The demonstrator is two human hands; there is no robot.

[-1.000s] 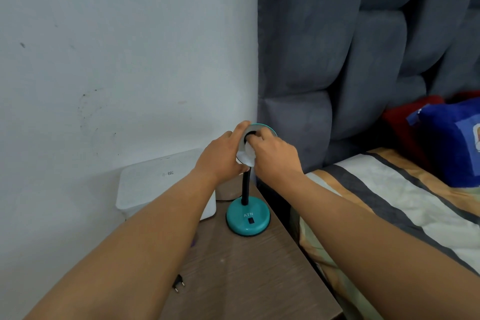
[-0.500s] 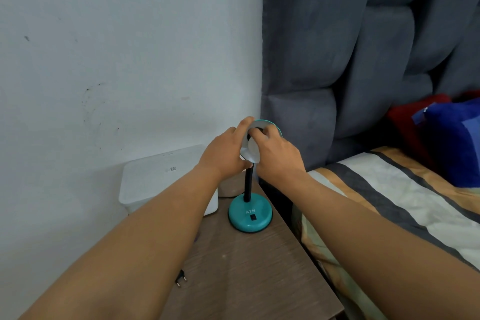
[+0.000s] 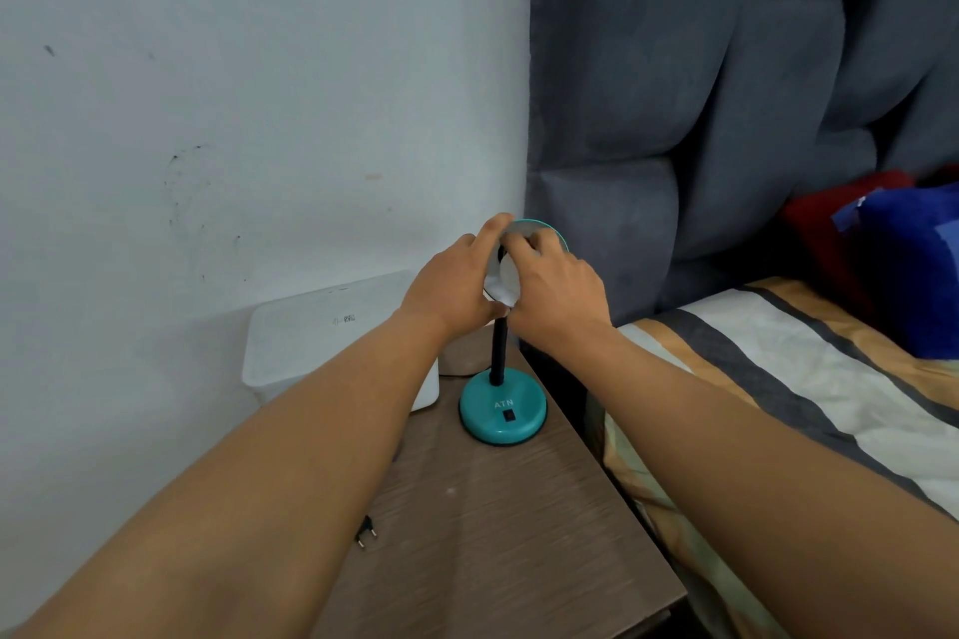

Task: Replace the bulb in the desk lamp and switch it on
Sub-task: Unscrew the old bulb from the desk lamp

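A small desk lamp stands on the wooden nightstand (image 3: 493,524), with a round teal base (image 3: 502,413) marked ATN, a black neck (image 3: 499,348) and a teal-rimmed shade (image 3: 545,228). My left hand (image 3: 451,288) grips the left side of the shade. My right hand (image 3: 558,291) has its fingers inside the shade, closed on a white bulb (image 3: 506,283) that shows between both hands. The socket is hidden.
A white box (image 3: 332,332) sits against the wall left of the lamp. A black plug (image 3: 367,529) lies on the nightstand by my left forearm. A grey padded headboard (image 3: 700,93) and a striped bed (image 3: 778,379) are on the right.
Both hands stay on the shade and bulb. My right fingers have shifted slightly around the bulb. The view has drifted a little.
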